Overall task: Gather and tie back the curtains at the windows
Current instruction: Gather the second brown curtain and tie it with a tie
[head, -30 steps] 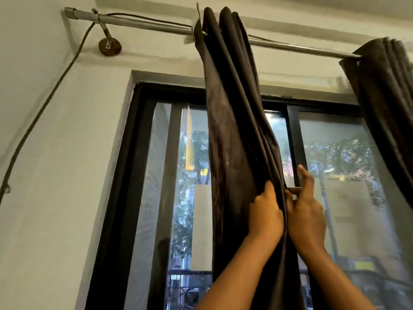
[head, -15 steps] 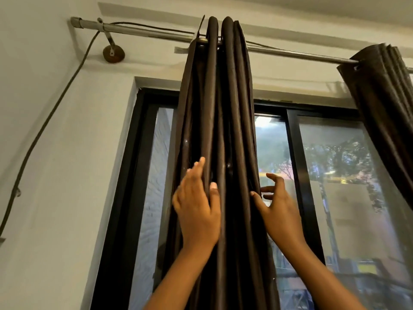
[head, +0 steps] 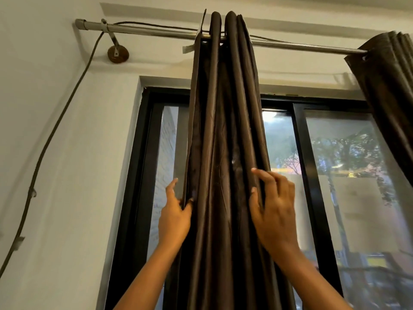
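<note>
Room: A pale wall (head: 67, 164) is seen from below, with a black-framed window (head: 299, 175) set into it and trees and buildings visible through the glass.
Rod: A metal curtain rod (head: 156, 33) is carried on a round wall bracket (head: 118, 54), and a dark cable (head: 51, 135) is draped from it down the wall.
Curtain: The dark brown curtain (head: 223, 142), the task's thing, is hung from the rod near the middle of the window and is bunched into narrow vertical pleats; no tie is seen on it.
Second curtain: Another dark curtain (head: 388, 86) is gathered at the right end of the rod, well apart from the first.
Left hand: The left hand (head: 175, 217) is placed at the left edge of the bundle; that edge is pinched between thumb and fingers, a narrow grip on the outermost fold, with the index finger raised free.
Right hand: The right hand (head: 273, 212) is laid on the right side of the bundle, its fingers spread and lightly bent over the outer pleats; the grip is wide and nothing is enclosed.
Why so held: The bundle is flanked on both sides, apparently so the folds can be squeezed together and kept stacked evenly.
Stage: Gathering is judged nearly done; tying back is not yet begun.
Risk: Outer folds may slip loose if only one side is pressed.
</note>
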